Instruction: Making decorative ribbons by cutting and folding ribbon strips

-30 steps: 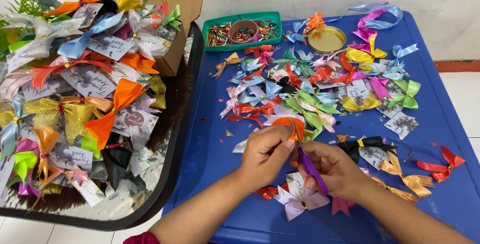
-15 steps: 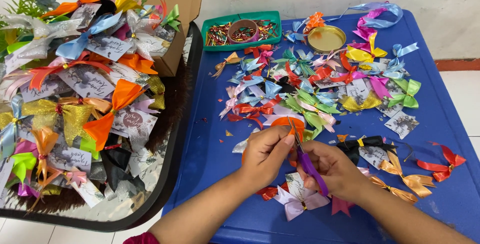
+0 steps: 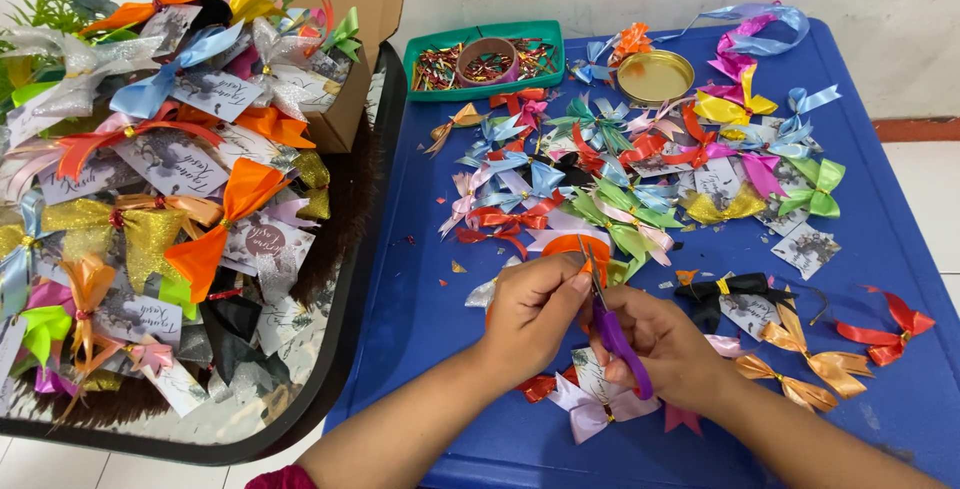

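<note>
Nothing much has shifted since the earlier frames: both hands stay over the near middle of the blue table. Left hand pinches an orange ribbon bow (mostly hidden behind its fingers). Right hand is closed around purple-handled scissors, blades pointing far toward the bow.
</note>
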